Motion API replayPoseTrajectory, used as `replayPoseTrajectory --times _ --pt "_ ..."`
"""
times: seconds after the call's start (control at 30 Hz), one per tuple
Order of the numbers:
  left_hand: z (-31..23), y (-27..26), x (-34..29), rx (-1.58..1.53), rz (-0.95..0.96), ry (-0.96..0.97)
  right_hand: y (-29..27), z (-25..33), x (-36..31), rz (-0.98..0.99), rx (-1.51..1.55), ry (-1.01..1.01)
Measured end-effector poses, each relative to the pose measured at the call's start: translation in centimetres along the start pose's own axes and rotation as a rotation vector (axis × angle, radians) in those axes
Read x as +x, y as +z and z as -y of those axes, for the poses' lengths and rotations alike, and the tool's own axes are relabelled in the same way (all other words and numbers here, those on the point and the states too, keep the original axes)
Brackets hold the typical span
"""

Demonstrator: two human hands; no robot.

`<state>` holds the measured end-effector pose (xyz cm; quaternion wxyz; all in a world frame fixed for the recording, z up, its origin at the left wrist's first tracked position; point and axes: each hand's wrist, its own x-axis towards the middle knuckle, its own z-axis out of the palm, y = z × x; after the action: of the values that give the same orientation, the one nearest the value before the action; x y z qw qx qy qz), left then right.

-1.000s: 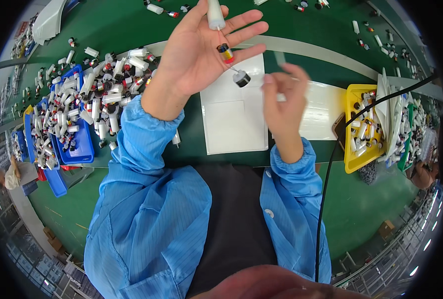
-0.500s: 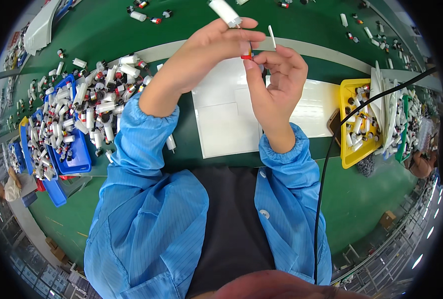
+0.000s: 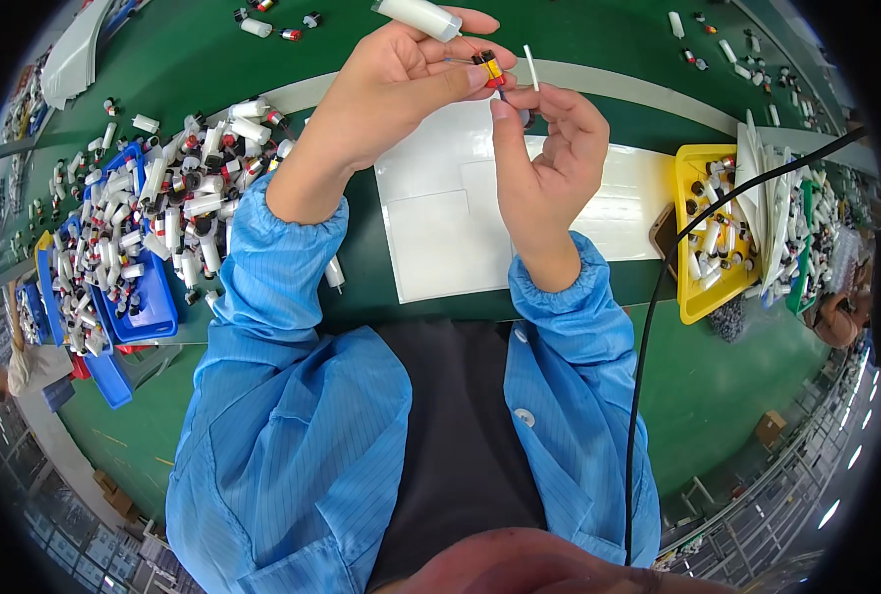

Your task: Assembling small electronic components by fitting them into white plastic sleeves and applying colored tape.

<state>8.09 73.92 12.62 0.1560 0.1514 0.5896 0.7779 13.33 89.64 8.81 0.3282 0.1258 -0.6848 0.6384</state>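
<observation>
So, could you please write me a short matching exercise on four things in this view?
1. Red-and-yellow part
2. Thin white stick
3. Yellow tray
4. Black cable

A. Holding loose parts
B. At the right hand
C. Curving down the picture's right side
D. In the left hand

Pairs: 1-D, 2-B, 3-A, 4-C
</observation>
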Motion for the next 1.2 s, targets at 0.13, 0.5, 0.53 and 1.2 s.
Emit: replayPoseTrajectory --times 0.13,0.5,0.53,1.2 --pt "0.1 -0.1 -0.1 0.021 -0.025 0.022 -1.2 0.5 1.3 0.044 0.078 -0.025" --pt "0.6 -0.5 0.3 -0.147 0.142 0.025 -3.5 1.6 6.4 0.394 0.557 0.653" --pt "0.5 -0.5 0.4 -0.14 0.147 0.012 -3.4 1.5 6.4 0.384 0.548 0.652" --pt "-1.7 0.7 -0.8 -0.01 0.129 -0.029 -2.5 0.6 5.4 0.349 0.285 0.692"
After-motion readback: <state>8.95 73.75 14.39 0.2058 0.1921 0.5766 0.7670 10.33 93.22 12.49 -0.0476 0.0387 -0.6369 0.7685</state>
